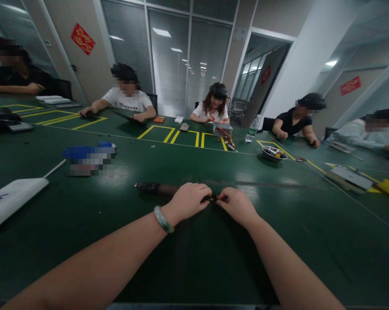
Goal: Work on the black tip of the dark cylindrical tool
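left hand and right hand pinch a small black part
held close together above the green tabletop, a dark cylindrical tool just behind, open room on both sides

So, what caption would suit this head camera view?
Left hand and right hand pinch a small black part over a green workbench among seated co-workers.
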Motion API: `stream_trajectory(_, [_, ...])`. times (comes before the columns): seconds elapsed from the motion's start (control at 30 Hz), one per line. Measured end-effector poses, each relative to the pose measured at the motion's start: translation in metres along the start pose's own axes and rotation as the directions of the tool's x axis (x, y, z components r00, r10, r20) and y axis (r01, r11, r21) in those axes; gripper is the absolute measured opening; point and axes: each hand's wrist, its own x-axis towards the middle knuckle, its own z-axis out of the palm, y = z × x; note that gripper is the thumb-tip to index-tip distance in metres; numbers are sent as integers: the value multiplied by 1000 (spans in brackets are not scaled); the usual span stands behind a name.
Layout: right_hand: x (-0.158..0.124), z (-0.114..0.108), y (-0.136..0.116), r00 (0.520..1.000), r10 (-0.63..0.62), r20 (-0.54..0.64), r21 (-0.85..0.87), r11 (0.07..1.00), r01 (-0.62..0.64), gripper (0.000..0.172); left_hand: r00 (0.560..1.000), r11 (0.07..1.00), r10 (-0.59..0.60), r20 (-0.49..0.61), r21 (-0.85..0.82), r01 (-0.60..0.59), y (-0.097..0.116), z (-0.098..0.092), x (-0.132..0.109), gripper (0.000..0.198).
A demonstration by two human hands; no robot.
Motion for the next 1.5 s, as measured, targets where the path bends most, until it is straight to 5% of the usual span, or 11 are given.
stream_trajectory(0.77, [0,9,12,996,92,20,280,956,-94,14,999,1000,11,-39,3,-11,0,1,0,9])
stream_trajectory(1.5, [-2,15,1,994,99,-56,213,973,-85,9,999,999,-15,-38,-35,13,-1,4,0,6])
